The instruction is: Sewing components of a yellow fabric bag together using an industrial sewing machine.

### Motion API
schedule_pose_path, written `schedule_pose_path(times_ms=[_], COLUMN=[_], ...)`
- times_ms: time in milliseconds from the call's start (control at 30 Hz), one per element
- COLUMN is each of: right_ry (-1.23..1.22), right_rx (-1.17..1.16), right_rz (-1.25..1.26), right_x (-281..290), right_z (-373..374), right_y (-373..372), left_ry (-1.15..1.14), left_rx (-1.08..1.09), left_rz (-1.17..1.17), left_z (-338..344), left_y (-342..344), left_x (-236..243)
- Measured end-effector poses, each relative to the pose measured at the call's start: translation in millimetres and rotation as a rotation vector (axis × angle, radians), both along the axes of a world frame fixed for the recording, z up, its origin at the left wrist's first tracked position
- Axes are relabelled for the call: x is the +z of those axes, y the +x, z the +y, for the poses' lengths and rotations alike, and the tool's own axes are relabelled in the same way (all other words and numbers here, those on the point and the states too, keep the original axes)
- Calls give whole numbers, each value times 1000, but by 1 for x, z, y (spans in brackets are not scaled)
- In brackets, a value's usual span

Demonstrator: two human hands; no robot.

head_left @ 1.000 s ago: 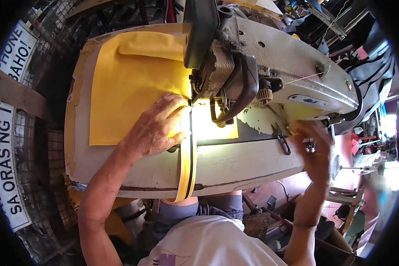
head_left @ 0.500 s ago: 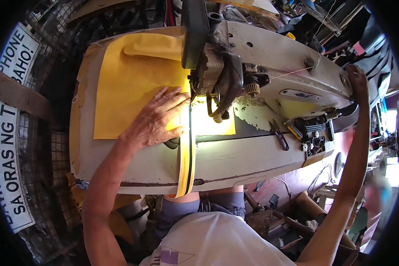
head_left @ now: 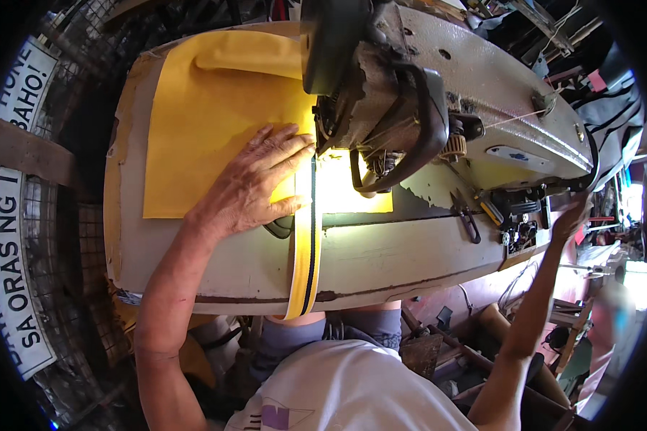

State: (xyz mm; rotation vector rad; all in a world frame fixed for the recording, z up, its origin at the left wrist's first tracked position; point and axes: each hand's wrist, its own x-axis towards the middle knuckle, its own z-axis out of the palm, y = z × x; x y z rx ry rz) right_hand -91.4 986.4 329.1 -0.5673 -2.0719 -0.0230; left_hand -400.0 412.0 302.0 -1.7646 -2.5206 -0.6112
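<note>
My left hand [head_left: 255, 179] lies with fingers spread on the yellow fabric [head_left: 201, 100], its fingertips beside the lit needle area [head_left: 320, 133] of an industrial sewing machine [head_left: 474, 79]. Its thumb touches a yellow tape with a dark central stripe [head_left: 305, 266], which runs from under the machine head over the front edge. At the machine's right end, my right hand [head_left: 574, 215] is at the lower rim of the dark handwheel [head_left: 591, 161]; its fingers are blurred, so I cannot tell whether they grip it.
Scissors [head_left: 466, 215], a yellow-handled tool [head_left: 490, 210] and a bobbin winder [head_left: 517, 237] sit on the pale machine bed [head_left: 194, 266], right of the needle. A wire mesh with signboards [head_left: 14, 266] stands at left, and cluttered workshop items surround the right side.
My right hand rose from beside the scissors to the top of the handwheel, then moved down to its lower rim. My left hand stays on the fabric, its fingers slightly straighter.
</note>
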Motion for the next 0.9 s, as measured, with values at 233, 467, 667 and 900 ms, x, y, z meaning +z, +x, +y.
schedule_pose_path(times_ms=[233, 467, 667, 900], right_ry=[-784, -403, -228, -72], right_rx=[105, 8, -206, 607], right_rz=[-223, 8, 252, -425], right_x=[141, 82, 73, 13], right_z=[97, 7, -85, -321], right_y=[-95, -71, -68, -92], left_ry=[-10, -23, -27, -37], left_rx=[-5, -19, 186, 381], left_rz=[-4, 12, -13, 203], left_z=[0, -2, 4, 10], left_y=[2, -1, 28, 98], left_x=[2, -1, 2, 0])
